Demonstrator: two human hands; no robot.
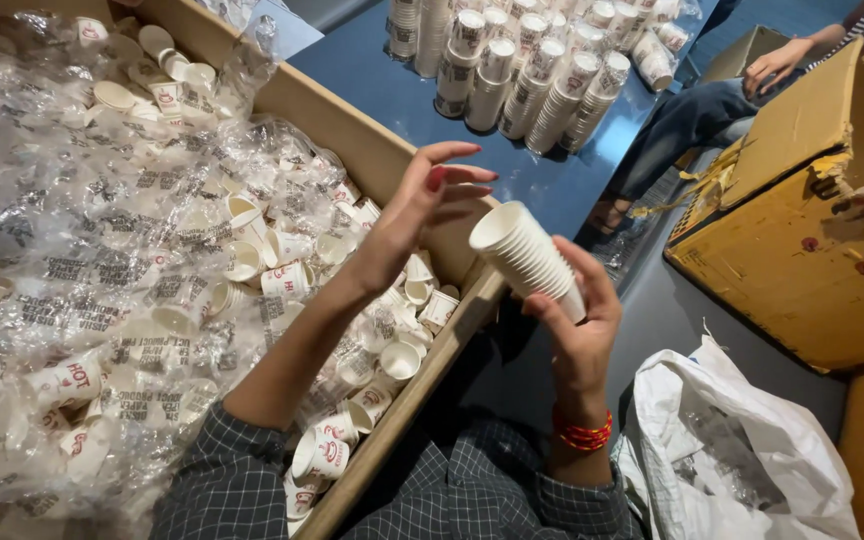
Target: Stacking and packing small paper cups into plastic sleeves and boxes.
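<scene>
My right hand (577, 325) grips a stack of nested white paper cups (524, 255), tilted with its open mouth toward the upper left. Just left of that mouth my left hand (422, 205) hovers with fingers spread, holding nothing. Below the left hand is a large cardboard box (352, 135) filled with loose paper cups (320, 450) and crumpled clear plastic wrappers (82, 230). Both forearms wear dark checked sleeves, and a red bangle circles my right wrist.
Several tall stacks of paper cups (532, 70) stand on a blue table (372, 70) at the back. A torn yellow-brown carton (802, 210) sits at right, a white plastic bag (732, 450) below it. Another person's hand (774, 62) rests on a box at top right.
</scene>
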